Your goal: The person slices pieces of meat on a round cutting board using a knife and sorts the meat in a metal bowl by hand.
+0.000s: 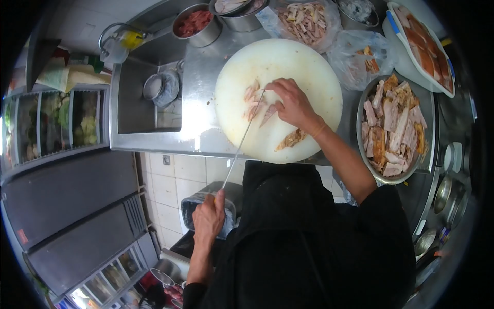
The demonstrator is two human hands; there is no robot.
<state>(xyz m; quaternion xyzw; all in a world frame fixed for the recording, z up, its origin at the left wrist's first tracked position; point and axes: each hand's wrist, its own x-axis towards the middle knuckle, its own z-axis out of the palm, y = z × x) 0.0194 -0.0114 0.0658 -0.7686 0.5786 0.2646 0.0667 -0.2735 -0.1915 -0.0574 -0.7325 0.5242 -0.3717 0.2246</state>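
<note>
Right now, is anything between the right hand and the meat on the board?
Yes: the knife in the left hand lies between the right hand and the leftmost meat pieces. Nothing visible blocks the nearest piece.

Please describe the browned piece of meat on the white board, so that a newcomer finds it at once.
On the steel counter, find the big round white board. Toward its lower edge in the picture, below the right hand, lies the browned piece of meat. Its rough golden-brown surface distinguishes it from the paler pink slices farther up.

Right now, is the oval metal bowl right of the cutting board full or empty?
Full: cut meat pieces heap across the bowl, reaching its rim.
</note>
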